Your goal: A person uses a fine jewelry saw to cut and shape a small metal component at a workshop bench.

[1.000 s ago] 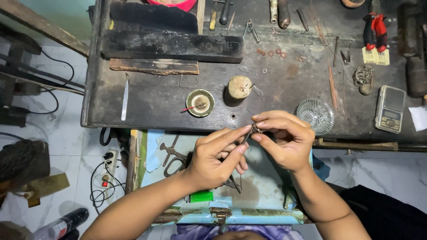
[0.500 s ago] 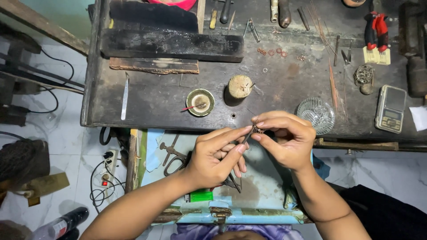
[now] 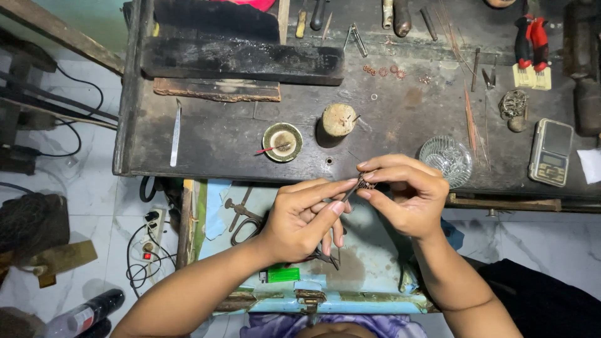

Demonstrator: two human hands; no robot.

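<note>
Green, a small flat packet [image 3: 283,274] lies low in the frame on the worn pale-blue tray [image 3: 375,263]. At centre, the left hand [image 3: 303,219] and right hand [image 3: 407,197] both pinch a tiny dark metal piece [image 3: 364,183]. Beyond, on the scarred dark bench [image 3: 219,141]: a ribbed glass dish [image 3: 445,159], a grey pocket scale [image 3: 550,153].

Small metal piece [image 3: 365,183] largely hidden by fingertips [image 3: 338,207].

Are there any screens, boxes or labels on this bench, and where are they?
Pocket scale: right end of the bench, flat grey rectangle with a small dark screen.
Pale tags: top right, two squares under red-handled pliers.
Green packet: in the drawer beside the left hand, small rectangle.
</note>
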